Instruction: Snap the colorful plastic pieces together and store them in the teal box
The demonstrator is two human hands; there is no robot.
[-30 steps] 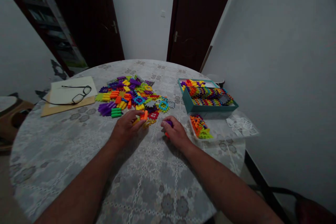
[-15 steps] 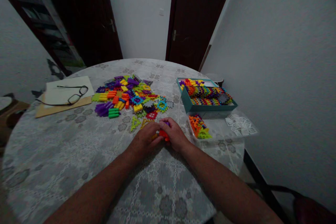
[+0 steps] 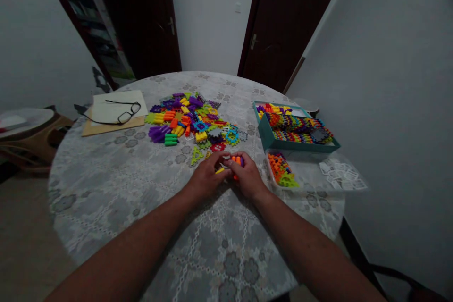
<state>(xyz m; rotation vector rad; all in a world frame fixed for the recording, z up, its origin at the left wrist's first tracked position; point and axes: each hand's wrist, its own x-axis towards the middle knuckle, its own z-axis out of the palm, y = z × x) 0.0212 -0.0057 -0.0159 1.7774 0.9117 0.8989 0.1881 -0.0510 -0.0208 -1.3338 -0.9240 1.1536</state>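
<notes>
Close together over the near middle of the table are my two hands. In my right hand (image 3: pixel 250 180), fingers curled, are joined orange and purple plastic building blocks (image 3: pixel 237 159). My left hand (image 3: pixel 204 178) is closed around a yellow plastic building block (image 3: pixel 220 170), of which only a small part shows; its fingertips meet the orange piece. The fingers hide much of both pieces. Just beyond the left hand lie a lime triangular piece (image 3: pixel 197 155) and a red toothed piece (image 3: pixel 217 147), at the front of a mixed heap of building blocks (image 3: pixel 189 115).
To the right stands a teal box (image 3: pixel 300 145) packed with rows of colourful toothed pieces. In front of it, a clear plastic tray (image 3: pixel 307 184) holds orange and lime pieces and white frames (image 3: pixel 341 174). Eyeglasses (image 3: pixel 124 116) rest on paper and a board (image 3: pixel 106 129) at left.
The view has shifted, so the table sits further right. The orange piece has turned in my right hand, with its rounded pegs now showing on top. Both hands stay together.
</notes>
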